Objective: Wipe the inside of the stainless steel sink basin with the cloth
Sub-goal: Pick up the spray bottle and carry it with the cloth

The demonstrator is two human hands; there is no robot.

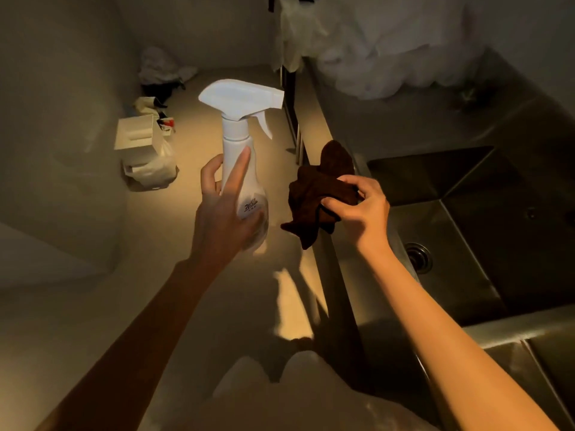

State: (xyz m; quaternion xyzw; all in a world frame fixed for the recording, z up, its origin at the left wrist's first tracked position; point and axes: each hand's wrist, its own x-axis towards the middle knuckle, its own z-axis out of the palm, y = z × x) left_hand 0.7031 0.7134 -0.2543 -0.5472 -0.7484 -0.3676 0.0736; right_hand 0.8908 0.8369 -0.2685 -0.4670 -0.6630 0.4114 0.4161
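Left hand point(224, 209): I see it wrapped around the lower body of a white trigger spray bottle point(241, 157), index finger stretched up along the bottle wall; grip closed on the bottle, which stands upright in the air above the floor.
Spray bottle head: nozzle points right, toward the sink side; trigger untouched by any finger.
Right hand point(357, 206): grip pinched shut on a dark brown cloth point(317, 194) — thumb and fingers bunch its right edge, the rest hangs crumpled and loose to the left.
Cloth position: held in the air over the left rim of the stainless steel sink basin point(466, 231), not inside it, not touching the steel as far as I can tell.
Sink basin: drain point(418, 256) visible on the basin floor just right of my right forearm; interior dim.
Floor, far left: small white box point(138, 132) beside a heap of bags — contents too dark to read.
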